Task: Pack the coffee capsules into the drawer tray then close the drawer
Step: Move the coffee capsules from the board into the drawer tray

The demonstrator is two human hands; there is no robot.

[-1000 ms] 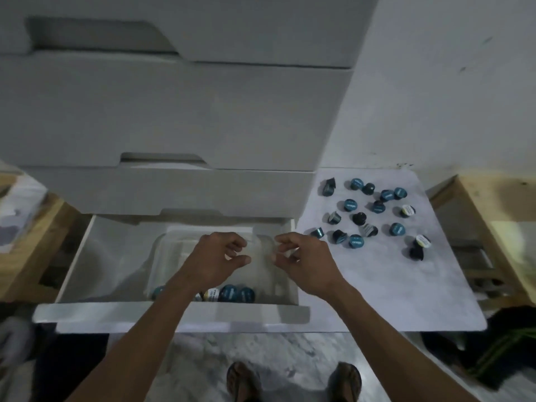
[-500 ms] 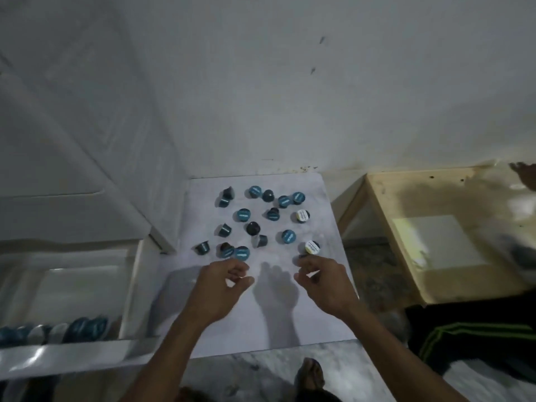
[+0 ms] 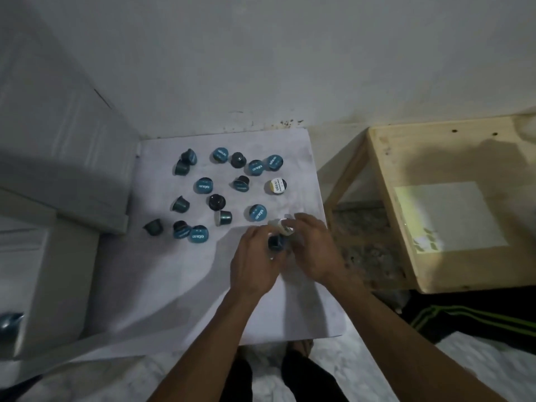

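drawer [image 3: 34, 285] cut off at left edge, capsule [image 3: 282, 227] blurred between fingers

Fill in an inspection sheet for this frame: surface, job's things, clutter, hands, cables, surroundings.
Surface: white mat on the floor beside the drawer unit.
Job's things: loose capsules scattered on the mat; drawer open at left.
Clutter: nothing seen.
Hands: left hand grips a dark capsule; right hand grips a white-lidded capsule.
Cables: nothing seen.
Surroundings: wooden frame at right, white wall behind, dark cloth with green stripes.
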